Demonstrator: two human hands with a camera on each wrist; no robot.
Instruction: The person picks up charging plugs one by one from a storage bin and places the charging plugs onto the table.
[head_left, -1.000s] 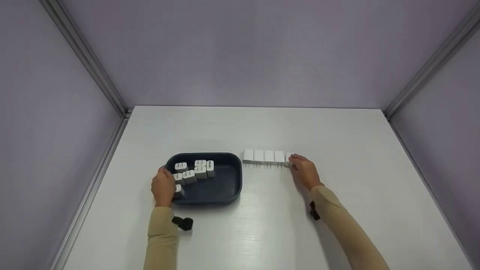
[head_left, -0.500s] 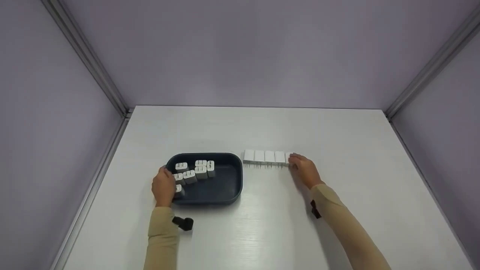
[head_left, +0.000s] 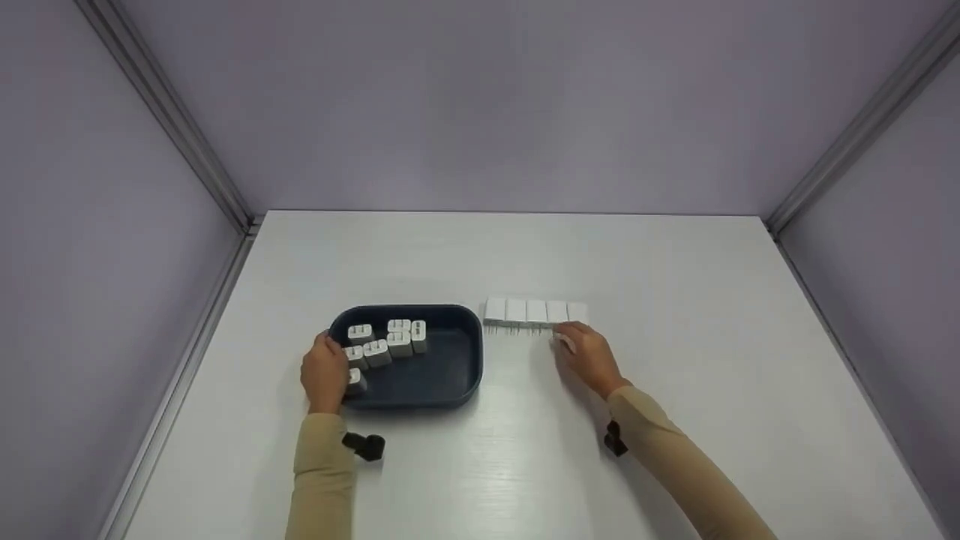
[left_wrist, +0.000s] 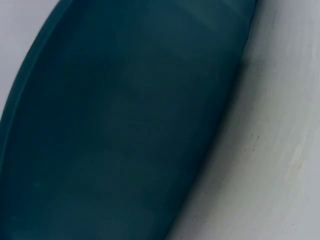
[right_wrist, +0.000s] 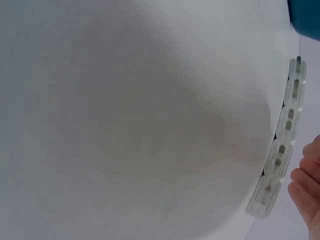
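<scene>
My left hand grips the left rim of a dark blue tray in the head view. Several white charger plugs stand inside it, pronged ends up, grouped toward its left half. To the right of the tray lies a straight row of white charger plugs, side by side on the table with prongs pointing toward me. My right hand is at the near side of the row's right end and holds nothing. In the right wrist view its fingers are slightly bent, beside the row.
The white table is bounded by a pale back wall and side walls. In the left wrist view the tray's outer wall fills most of the picture. A corner of the tray shows in the right wrist view.
The rightmost plug has closed up against the row. My right hand has let go of it and moved left and toward me. My left hand and the tray stay put.
</scene>
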